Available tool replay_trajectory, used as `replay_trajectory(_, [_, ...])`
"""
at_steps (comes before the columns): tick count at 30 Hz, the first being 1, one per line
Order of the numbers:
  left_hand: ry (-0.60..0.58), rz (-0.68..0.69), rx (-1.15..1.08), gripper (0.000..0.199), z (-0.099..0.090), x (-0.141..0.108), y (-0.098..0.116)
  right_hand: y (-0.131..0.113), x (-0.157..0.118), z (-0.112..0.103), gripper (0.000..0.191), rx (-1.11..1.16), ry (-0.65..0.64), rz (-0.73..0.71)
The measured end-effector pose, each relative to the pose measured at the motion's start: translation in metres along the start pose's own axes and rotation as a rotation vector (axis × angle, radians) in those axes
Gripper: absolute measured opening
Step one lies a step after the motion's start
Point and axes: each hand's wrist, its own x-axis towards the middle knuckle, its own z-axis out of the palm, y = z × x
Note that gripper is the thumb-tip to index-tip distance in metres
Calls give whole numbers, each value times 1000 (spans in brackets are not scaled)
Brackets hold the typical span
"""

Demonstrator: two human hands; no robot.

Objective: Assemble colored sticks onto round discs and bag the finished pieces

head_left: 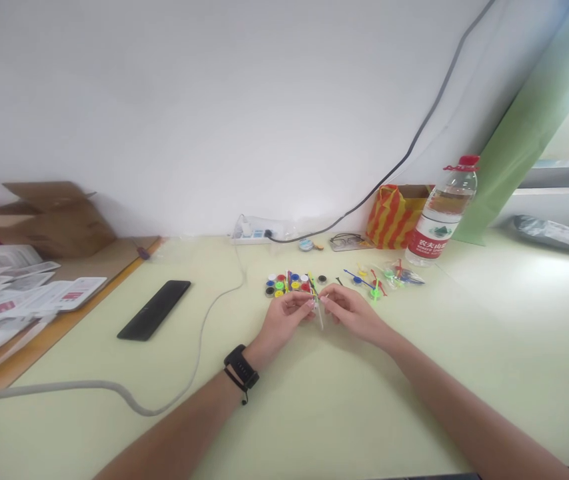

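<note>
From where I stand, the slim, pale, straight stick (321, 319) is between the two hands, just right of the left hand (284, 319) and left of the right hand (352, 312), its long axis pointing roughly toward the person. Both hands have their fingertips drawn in narrow at its far end, near the coloured discs (279, 294), though I can't tell which one grips it.

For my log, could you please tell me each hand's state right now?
Left hand: closed, apparently holding the white stick.
Right hand: fingers curled beside it; grip cannot be told.
</note>
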Motion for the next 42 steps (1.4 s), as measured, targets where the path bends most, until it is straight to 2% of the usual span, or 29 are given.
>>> replay_trajectory(4, [5, 8, -3, 36, 0, 0, 0, 0, -1, 2, 36, -48, -60, -10])
replay_trajectory(8, [15, -5, -13, 36, 2, -1, 3, -1, -2, 1, 34, -51, 39, -54])
replay_trajectory(12, [28, -28, -12, 35, 2, -2, 4, -3, -4, -1, 53, -77, 87, -94])
replay_trajectory(15, [35, -30, -7, 35, 1, -1, 2, 0, -2, -2, 38, -166, 89, -82])
replay_trajectory(16, [36, -29, -5, 35, 1, 0, 2, 1, -1, -2, 39, -210, 87, -71])
replay_trajectory(19, [36, -23, 2, 34, 0, 0, 0, 5, 2, -3, 54, -304, 113, -51])
replay_trajectory(22, [33, -25, 1, 33, 0, 1, -1, 4, 2, -3, 38, -218, 160, -51])
replay_trajectory(25, [31, -23, -8, 33, 0, 1, -1, -3, 0, -5, 36, -48, 117, -27])
replay_trajectory(26, [29, -18, -12, 33, 0, 1, -1, -6, -1, -5, 36, -5, 85, -25])
replay_trajectory(29, [17, -9, -13, 33, 1, 1, -2, -13, -4, -8, 54, 63, 24, -44])
replay_trajectory(31, [18, -7, -7, 33, 1, 1, -2, -14, -4, -9, 52, 83, 43, -36])
replay_trajectory(35, [37, -4, -9, 33, 1, 1, -1, -12, -3, -7, 34, 100, 89, 12])
replay_trajectory(42, [25, 4, -6, 34, 1, 0, 1, -11, -1, -1, 42, 17, 5, 19])
